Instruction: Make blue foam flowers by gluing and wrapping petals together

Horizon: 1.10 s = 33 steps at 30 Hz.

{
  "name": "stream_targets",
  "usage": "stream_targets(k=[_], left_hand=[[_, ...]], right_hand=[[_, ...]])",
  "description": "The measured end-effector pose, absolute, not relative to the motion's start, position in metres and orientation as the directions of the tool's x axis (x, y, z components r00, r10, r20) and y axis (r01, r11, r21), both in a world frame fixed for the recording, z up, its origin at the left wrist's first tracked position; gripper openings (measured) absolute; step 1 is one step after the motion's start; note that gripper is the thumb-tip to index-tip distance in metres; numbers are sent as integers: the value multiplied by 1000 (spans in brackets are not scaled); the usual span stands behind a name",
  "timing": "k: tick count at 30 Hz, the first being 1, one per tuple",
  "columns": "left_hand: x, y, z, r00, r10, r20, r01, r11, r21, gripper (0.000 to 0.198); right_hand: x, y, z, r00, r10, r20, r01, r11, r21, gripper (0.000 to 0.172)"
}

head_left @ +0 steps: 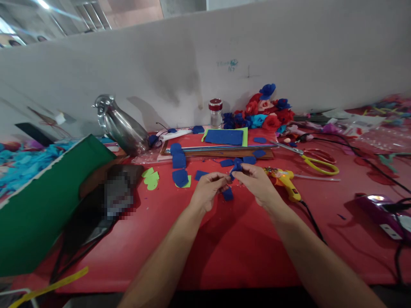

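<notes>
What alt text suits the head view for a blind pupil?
A small blue piece is in the grip of a person's left hand and right hand above a red table. Nearby lie blue cutouts, a yellow glue gun and scissors; behind are a metal jug, a jar and flowers.

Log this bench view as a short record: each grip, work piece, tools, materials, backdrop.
Left-hand grip: fingertips pinched at the lower left of the blue piece
Right-hand grip: thumb and fingers on the same piece
Work piece: small, blue, held above the red table; exact shape partly hidden
Tools: yellow glue gun right of the right hand; scissors beyond it
Materials: loose blue pieces, lime-green pieces, blue sheet
Backdrop: metal flask, red-lidded jar, heap of flowers
</notes>
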<state>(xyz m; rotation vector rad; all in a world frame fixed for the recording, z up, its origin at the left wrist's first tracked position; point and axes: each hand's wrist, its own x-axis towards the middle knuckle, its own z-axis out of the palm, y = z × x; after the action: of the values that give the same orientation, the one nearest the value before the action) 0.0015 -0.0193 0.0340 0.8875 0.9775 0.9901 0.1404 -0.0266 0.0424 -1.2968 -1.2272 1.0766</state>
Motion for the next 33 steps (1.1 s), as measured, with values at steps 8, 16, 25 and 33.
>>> stream_targets(k=[8, 16, 25, 33], left_hand=[[4, -20, 34, 178, 954, -240, -235, 278, 931, 23], [4, -22, 35, 152, 959, -239, -227, 269, 936, 17], [-1, -22, 37, 244, 935, -258, -179, 305, 935, 28], [0, -21, 37, 143, 974, -176, -193, 202, 960, 22]], right_hand=[[141, -27, 40, 95, 995, 35, 116, 24, -993, 16], [142, -27, 39, 90, 996, 14, 90, 5, -996, 17], [143, -27, 40, 81, 997, -8, 92, -16, -996, 19], [141, -29, 46, 74, 997, 19, 95, 12, -995, 18]])
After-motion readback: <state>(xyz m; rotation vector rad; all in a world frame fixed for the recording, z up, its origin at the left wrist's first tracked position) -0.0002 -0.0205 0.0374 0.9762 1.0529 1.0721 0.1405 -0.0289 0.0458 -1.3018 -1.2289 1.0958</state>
